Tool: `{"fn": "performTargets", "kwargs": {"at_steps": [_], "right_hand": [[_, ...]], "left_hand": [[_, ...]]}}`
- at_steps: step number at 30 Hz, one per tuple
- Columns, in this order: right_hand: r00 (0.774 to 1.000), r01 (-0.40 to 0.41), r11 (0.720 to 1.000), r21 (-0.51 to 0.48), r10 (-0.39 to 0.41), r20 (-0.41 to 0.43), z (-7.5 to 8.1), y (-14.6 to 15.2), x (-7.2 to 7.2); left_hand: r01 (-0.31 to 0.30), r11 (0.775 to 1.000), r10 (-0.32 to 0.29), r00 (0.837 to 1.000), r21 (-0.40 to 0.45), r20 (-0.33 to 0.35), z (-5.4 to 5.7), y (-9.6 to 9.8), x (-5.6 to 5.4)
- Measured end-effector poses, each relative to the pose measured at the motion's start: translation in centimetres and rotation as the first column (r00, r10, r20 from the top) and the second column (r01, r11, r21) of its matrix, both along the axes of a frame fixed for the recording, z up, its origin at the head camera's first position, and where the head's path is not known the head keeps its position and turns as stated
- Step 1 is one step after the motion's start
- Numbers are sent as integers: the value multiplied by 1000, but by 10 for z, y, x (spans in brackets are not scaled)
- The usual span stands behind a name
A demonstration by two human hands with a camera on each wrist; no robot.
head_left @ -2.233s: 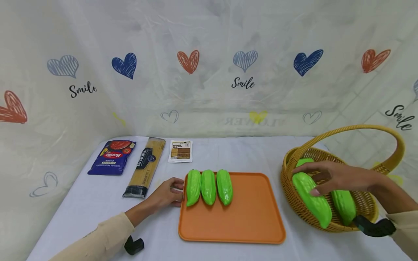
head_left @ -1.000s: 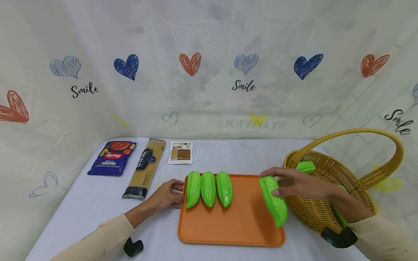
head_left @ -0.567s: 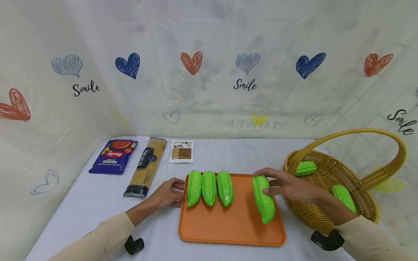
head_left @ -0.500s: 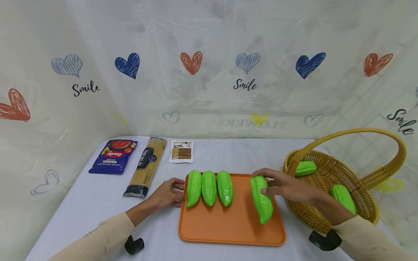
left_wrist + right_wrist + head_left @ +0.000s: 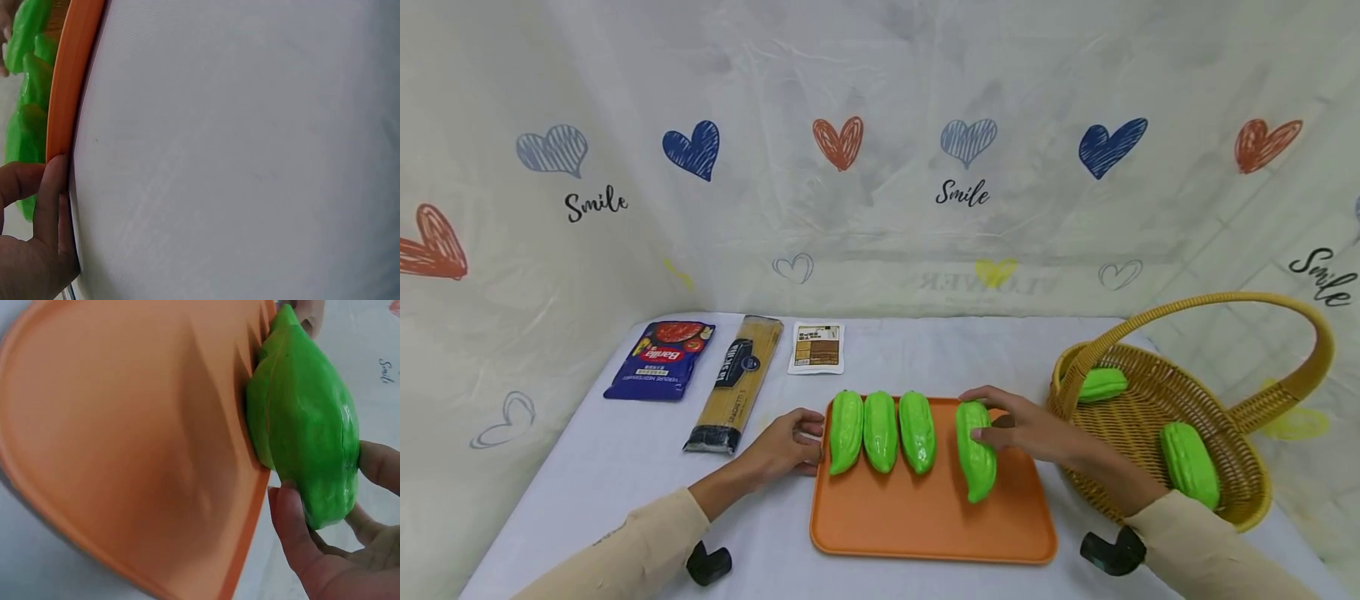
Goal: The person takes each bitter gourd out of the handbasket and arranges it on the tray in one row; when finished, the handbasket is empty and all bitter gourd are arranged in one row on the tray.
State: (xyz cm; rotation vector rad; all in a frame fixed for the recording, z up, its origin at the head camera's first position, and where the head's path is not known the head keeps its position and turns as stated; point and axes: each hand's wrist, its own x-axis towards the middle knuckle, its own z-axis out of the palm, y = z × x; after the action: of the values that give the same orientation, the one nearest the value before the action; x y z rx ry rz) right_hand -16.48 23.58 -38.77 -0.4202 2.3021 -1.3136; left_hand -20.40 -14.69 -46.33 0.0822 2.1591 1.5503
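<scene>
My right hand [image 5: 1018, 425] pinches a glossy green ridged gourd [image 5: 975, 454] by its upper part, over the right half of the orange tray [image 5: 910, 533]. In the right wrist view, thumb and fingers hold the thick end of this gourd [image 5: 322, 425], raised above the tray, whose surface bears a shadow. My left hand [image 5: 782, 446] grips the tray's left rim; in the left wrist view the fingers [image 5: 47, 206] are at the orange rim [image 5: 69, 81]. Side by side along the tray's upper left lie three more gourds: one [image 5: 846, 433], another [image 5: 879, 433] and a third [image 5: 917, 433].
A wicker basket [image 5: 1135, 417] with a tall handle stands right of the tray, holding two green gourds, one [image 5: 1102, 384] at the back and one [image 5: 1191, 467] in front. Behind the left hand lie a blue Barilla pouch [image 5: 662, 362], a spaghetti pack [image 5: 733, 387] and a small white packet [image 5: 816, 348].
My right hand has lifted a gourd from the basket and carried it left over the tray, closer to the three in a row. The left hand has stayed at the tray's edge.
</scene>
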Motion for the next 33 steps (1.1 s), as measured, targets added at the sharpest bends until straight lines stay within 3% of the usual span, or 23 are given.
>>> {"fn": "performTargets", "kwargs": {"at_steps": [16, 33], "right_hand": [[981, 191, 981, 44, -190, -27, -22, -19, -20], [981, 191, 975, 118, -186, -46, -33, -32, -31]], "left_hand": [[-2, 1000, 2, 1000, -10, 0, -2, 3, -2], [-5, 1000, 5, 1000, -2, 1, -4, 1, -1]]}}
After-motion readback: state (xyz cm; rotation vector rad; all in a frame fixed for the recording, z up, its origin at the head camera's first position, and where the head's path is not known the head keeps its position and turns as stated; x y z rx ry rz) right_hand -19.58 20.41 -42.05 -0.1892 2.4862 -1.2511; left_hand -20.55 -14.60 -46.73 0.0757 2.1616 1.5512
